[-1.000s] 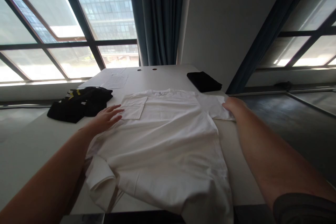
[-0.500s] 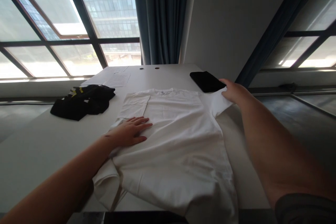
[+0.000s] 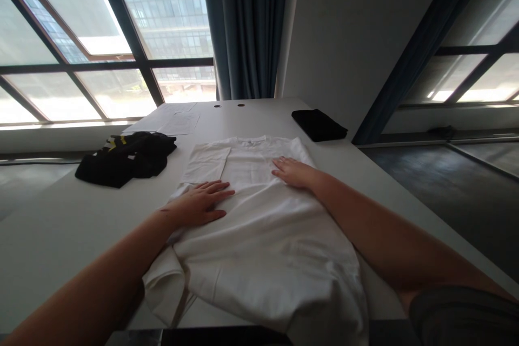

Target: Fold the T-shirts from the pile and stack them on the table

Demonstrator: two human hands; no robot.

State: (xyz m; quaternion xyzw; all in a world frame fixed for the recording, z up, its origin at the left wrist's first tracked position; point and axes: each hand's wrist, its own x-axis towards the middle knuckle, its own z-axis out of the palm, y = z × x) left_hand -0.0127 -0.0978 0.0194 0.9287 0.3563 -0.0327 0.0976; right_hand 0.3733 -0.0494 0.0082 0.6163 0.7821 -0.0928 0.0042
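A white T-shirt (image 3: 263,238) lies spread on the table, its collar at the far end, with creases across the body. The left sleeve is folded inward as a flat panel. My left hand (image 3: 200,203) rests flat on the shirt's left side, just below that panel, fingers spread. On the upper right of the chest lies my right hand (image 3: 294,172), fingers stretched out against the cloth. The right sleeve no longer sticks out to the side; my hand and forearm cover much of that area. At the lower left, a bunched fold of the shirt hangs near my left forearm.
The white table (image 3: 97,243) carries a crumpled black garment (image 3: 125,159) with yellow marks at left. A folded black cloth (image 3: 319,125) lies at the far right edge. Paper sheets (image 3: 166,121) lie at the far left, before a window and a blue curtain (image 3: 249,32).
My left hand moved right onto the shirt and stayed there. My right hand lifted the right sleeve, then brought it inward over the chest, where the hand now lies.
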